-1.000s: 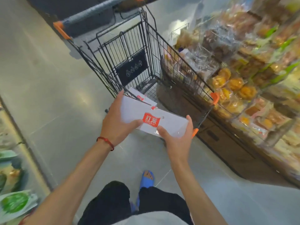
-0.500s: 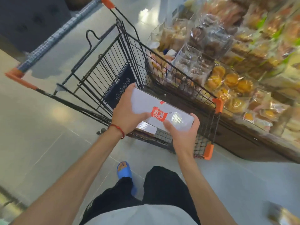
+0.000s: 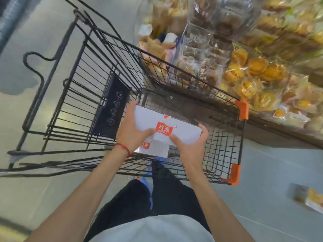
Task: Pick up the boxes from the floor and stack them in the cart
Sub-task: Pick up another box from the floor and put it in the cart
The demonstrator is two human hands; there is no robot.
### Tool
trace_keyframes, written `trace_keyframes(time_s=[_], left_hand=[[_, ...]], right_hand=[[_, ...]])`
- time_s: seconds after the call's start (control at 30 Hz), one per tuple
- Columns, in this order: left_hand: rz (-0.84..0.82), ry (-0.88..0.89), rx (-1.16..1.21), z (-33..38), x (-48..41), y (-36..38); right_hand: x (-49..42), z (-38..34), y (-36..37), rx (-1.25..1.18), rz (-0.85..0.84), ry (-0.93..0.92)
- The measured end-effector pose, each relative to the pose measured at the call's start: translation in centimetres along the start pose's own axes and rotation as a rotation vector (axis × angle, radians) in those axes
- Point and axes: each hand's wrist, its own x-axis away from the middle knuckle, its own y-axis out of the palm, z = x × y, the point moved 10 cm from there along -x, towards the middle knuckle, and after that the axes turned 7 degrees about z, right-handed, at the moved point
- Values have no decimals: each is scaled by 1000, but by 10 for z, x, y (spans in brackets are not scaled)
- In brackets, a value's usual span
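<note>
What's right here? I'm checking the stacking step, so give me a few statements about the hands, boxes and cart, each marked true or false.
1. The left hand and right hand both grip the white box over the cart. True.
2. The cart holds nothing beneath that box. False: a second box with the same red logo lies in the basket below it.
3. The red bracelet is on the right wrist. False: it is on the left wrist.
4. A package lies on the floor to the right of the cart. True.
</note>
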Motion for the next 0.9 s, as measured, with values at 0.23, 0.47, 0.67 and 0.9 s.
trace_keyframes(time_s=[0.23, 0.47, 0.67, 0.9], left_hand=[[-17, -160, 39, -59, -57, 35], [-49, -246, 18, -119, -96, 74], [-165, -230, -101, -161, -124, 106], [-197, -294, -218, -195, -126, 110]], right_hand=[[-54, 30, 48, 78, -35, 58], [-92, 77, 86, 145, -2, 119], [-104, 129, 108, 174, 28, 222], [-107, 162, 126, 284, 7, 257]])
